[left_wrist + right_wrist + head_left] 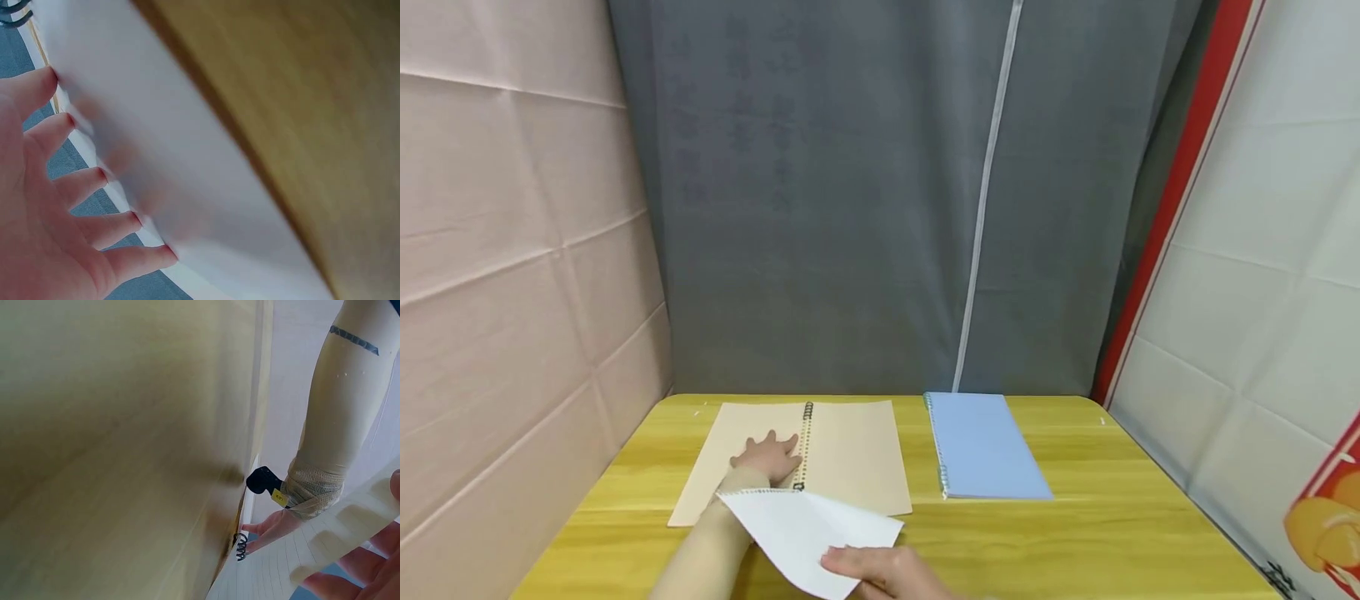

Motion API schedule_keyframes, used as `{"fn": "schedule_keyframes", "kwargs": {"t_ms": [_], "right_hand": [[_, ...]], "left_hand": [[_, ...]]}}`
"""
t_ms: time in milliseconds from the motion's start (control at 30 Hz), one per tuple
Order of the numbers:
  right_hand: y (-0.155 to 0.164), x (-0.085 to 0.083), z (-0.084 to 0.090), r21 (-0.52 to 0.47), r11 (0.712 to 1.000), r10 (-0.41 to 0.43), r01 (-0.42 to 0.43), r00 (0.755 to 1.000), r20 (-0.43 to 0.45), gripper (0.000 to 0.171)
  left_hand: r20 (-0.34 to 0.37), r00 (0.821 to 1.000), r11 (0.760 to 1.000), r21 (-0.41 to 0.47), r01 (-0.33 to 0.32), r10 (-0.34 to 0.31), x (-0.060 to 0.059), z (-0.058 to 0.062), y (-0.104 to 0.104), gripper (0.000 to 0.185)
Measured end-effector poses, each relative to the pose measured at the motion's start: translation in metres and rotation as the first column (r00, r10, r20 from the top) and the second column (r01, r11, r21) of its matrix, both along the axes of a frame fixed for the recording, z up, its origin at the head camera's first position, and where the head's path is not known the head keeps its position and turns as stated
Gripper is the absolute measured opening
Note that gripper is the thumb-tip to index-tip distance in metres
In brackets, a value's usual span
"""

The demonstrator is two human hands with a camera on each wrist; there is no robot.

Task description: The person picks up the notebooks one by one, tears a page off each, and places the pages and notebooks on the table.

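Observation:
A spiral notebook (859, 457) lies spread out on the table, its pages cream in the head view and its dark coil (805, 437) running up the middle. My left hand (766, 458) presses on its left page beside the coil, fingers spread; the left wrist view shows the fingertips (167, 255) against the paper. Between thumb and fingers my right hand (895, 571) pinches a white sheet of paper (808, 529). The sheet has a row of small notches along its far edge, is bent, and overlaps the notebook's near edge. Faint ruled lines cross the sheet (269, 572) in the right wrist view.
A blue spiral notebook (988, 446) lies closed to the right on the wood-patterned table (1097, 533). Behind the table hangs a grey curtain (835, 208). Pale cloth (527, 250) hangs at the left, a white panel (1247, 275) with red trim at the right.

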State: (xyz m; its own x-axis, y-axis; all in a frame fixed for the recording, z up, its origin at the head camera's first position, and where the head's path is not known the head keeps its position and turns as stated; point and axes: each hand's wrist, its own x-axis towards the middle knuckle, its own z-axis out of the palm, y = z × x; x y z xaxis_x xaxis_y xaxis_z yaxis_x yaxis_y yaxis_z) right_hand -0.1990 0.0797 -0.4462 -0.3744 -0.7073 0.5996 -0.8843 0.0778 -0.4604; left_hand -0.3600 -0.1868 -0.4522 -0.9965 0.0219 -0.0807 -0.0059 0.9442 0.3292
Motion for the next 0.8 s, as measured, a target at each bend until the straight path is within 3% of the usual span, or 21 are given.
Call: {"fn": "schedule_keyframes", "kwargs": {"t_ms": [167,267,467,700,800], "right_hand": [[0.009,0.005,-0.001,-0.039,0.998,0.044,-0.043,0.998,0.035,0.04],[0.012,0.006,-0.001,-0.075,0.997,0.027,-0.029,0.999,-0.024,0.04],[0.02,0.009,-0.001,-0.128,0.99,0.056,-0.057,0.998,-0.018,0.041],[0.025,0.019,0.008,-0.126,0.992,-0.026,0.02,0.999,-0.041,0.042],[0.024,0.02,0.009,-0.158,0.987,-0.015,0.01,0.999,-0.035,0.042]], "left_hand": [[0.013,1.0,1.0,0.0,0.005,-0.005,-0.002,-0.001,0.007,0.054],[0.011,1.0,1.0,0.005,0.013,-0.014,-0.005,0.001,0.012,0.054],[0.012,0.999,0.999,0.012,0.045,-0.045,-0.007,0.007,0.019,0.053],[0.019,0.998,0.998,0.005,0.064,-0.064,-0.01,0.008,0.02,0.054],[0.017,0.998,0.998,0.002,0.056,-0.056,-0.01,0.007,0.013,0.054]]}}
